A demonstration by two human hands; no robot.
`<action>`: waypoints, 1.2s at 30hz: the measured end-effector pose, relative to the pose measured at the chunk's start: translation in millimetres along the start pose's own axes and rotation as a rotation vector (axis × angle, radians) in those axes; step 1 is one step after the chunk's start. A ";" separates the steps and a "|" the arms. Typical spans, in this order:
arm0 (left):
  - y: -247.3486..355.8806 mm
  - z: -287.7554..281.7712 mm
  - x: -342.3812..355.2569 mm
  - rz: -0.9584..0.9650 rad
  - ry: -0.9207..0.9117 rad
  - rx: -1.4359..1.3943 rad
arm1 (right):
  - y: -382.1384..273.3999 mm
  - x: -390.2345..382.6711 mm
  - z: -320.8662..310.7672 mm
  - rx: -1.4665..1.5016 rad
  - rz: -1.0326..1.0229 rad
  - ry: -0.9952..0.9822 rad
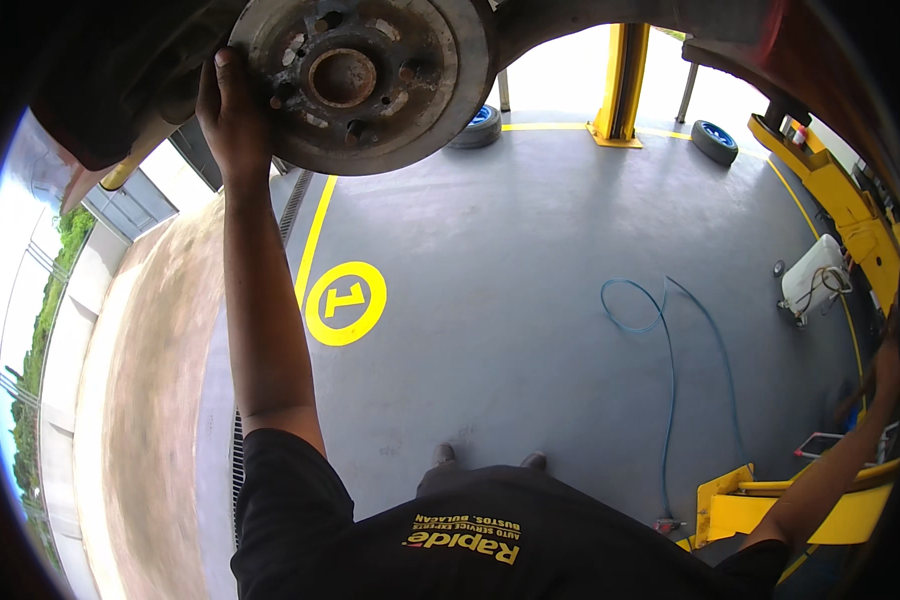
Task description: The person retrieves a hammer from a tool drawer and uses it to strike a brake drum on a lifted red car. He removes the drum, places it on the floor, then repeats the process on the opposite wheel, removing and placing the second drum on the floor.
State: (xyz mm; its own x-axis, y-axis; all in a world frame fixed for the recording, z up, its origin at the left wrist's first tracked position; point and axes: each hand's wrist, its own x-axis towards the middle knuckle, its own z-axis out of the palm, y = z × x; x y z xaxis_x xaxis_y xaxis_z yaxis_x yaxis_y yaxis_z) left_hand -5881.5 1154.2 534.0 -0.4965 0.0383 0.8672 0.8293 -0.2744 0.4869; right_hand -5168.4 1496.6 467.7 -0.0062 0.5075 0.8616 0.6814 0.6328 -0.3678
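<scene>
Above me hangs a worn brake disc (422, 112), with rusty wheel studs and a round hub in its middle. My left hand (238, 125) reaches up to the disc's left edge, with the thumb along the rim side. The other fingers are mostly hidden, and the hand appears closed round the edge. At the far right of the picture, my right arm stretches out to a yellow lift post (868, 240). My right hand (891, 335) is dark and cut by the rim of the view, beside that post; its fingers cannot be made out.
A blue air hose (672, 390) loops over the grey floor. A yellow lift base (730, 505) lies low on the right. Farther off stand another yellow post (622, 90), a blue-rimmed wheel (715, 142) and a second wheel (478, 130). A white tank (813, 278) stands at right.
</scene>
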 end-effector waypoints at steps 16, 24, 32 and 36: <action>6.1 -0.3 6.0 0.233 -0.278 -0.097 | -464.2 -213.7 252.6 0.659 0.035 -0.190; 8.6 2.7 7.4 0.289 -0.232 -0.155 | -476.3 -227.8 238.8 1.334 -0.070 0.318; 13.3 3.2 0.6 0.147 -0.187 -0.091 | -429.8 -272.4 251.8 0.822 0.373 -0.233; 6.9 4.6 6.7 0.118 -0.224 -0.122 | -354.7 -258.7 208.5 0.752 0.391 -0.169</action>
State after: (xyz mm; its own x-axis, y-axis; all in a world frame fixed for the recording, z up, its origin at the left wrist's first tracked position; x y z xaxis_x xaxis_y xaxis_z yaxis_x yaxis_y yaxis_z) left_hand -5877.9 1156.9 543.7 -0.3177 0.2072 0.9253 0.8342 -0.4028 0.3767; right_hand -5561.1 1262.7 302.3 -0.0219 0.8120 0.5832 -0.0077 0.5832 -0.8123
